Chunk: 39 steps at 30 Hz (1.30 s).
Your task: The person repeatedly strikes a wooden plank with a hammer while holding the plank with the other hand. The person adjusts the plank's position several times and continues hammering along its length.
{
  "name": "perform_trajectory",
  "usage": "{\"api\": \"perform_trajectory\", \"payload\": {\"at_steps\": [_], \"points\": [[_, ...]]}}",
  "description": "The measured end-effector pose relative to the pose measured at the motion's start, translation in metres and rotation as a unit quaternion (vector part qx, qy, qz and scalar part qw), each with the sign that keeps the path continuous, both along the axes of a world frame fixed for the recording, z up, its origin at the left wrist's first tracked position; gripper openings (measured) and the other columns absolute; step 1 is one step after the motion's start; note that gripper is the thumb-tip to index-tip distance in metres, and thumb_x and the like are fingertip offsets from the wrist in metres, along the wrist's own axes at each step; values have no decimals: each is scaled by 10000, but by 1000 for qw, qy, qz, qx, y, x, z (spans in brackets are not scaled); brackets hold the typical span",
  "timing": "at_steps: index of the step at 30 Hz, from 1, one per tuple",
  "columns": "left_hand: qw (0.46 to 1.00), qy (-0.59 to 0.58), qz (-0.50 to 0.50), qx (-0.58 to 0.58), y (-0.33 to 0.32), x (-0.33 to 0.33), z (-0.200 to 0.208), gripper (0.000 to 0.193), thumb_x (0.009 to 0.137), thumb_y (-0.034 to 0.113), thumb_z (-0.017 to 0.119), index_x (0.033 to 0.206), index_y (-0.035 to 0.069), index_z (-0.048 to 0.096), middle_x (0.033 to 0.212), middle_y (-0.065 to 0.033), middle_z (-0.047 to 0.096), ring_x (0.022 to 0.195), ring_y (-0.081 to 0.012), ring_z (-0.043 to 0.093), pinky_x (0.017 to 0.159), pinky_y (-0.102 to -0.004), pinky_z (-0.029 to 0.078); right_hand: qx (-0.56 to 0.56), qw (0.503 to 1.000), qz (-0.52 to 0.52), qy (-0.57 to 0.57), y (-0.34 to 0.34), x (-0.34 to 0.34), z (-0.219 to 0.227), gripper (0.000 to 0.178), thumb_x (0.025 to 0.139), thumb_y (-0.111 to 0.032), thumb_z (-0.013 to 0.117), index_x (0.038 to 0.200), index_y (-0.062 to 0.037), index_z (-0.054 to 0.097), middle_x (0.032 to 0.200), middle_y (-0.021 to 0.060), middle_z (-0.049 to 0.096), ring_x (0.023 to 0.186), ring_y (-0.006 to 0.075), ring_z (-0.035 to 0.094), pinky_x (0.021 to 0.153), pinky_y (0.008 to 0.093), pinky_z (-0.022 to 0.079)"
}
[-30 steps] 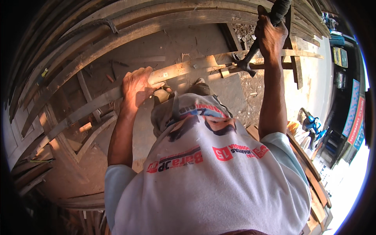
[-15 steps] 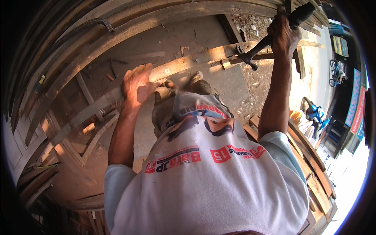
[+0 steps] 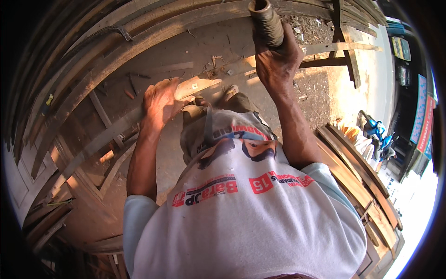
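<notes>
Right fingers (image 3: 291, 42) wrap a ridged, perhaps rubber, handle (image 3: 270, 29); left fingers (image 3: 160, 86) grip a long wooden plank (image 3: 207, 83)

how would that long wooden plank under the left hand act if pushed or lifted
The long wooden plank would probably be fairly stiff, since it looks like solid timber. Its flat face suggests sliding rather than rolling if pushed. Lifted, it may feel unwieldy, as it stretches well past the left hand on both sides.
</notes>
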<state>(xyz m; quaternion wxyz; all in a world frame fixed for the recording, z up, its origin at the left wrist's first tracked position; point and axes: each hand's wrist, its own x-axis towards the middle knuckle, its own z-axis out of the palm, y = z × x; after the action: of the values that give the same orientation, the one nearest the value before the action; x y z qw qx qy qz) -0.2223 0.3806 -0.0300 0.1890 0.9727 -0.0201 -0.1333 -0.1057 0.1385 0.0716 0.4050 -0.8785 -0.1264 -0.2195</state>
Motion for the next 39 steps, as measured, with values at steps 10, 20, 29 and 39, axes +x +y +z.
{"api": "perform_trajectory", "payload": {"at_steps": [10, 20, 29, 39], "points": [[998, 54, 27, 7, 8, -8, 0, 590, 740, 604, 830, 1026, 107, 690, 965, -101, 712, 964, -311, 693, 891, -454, 488, -21, 991, 95, 89, 32, -30, -7, 364, 736, -65, 763, 1062, -90, 605, 963, 119, 658, 907, 390, 653, 787, 482, 509], [997, 45, 55, 39, 1, -13, 6, 635, 757, 661, 780, 1039, 99, 690, 1002, -102, 710, 997, -287, 695, 927, -441, 501, -121, 986, 63, 93, -40, 41, 60, 522, 859, -400, 875, 1078, -3, 618, 812, 123, 728, 788, 237, 742, 702, 381, 584], [987, -75, 121, 79, -10, -31, -10, 725, 680, 524, 900, 1237, 123, 668, 1194, -93, 683, 1180, -271, 622, 1096, -457, 423, 218, 897, 367, 115, -62, 77, 104, 677, 1033, -594, 494, 1206, 53, 590, 963, 161, 629, 865, 274, 640, 830, 442, 516], [955, -39, 259, 136, -53, -27, -6, 786, 584, 432, 961, 1230, 101, 658, 1196, -86, 659, 1234, -296, 578, 1110, -482, 410, 413, 547, 671, 283, -69, 110, 58, 720, 950, -643, 630, 1197, 33, 590, 756, 91, 523, 618, 213, 497, 589, 368, 440]]}}
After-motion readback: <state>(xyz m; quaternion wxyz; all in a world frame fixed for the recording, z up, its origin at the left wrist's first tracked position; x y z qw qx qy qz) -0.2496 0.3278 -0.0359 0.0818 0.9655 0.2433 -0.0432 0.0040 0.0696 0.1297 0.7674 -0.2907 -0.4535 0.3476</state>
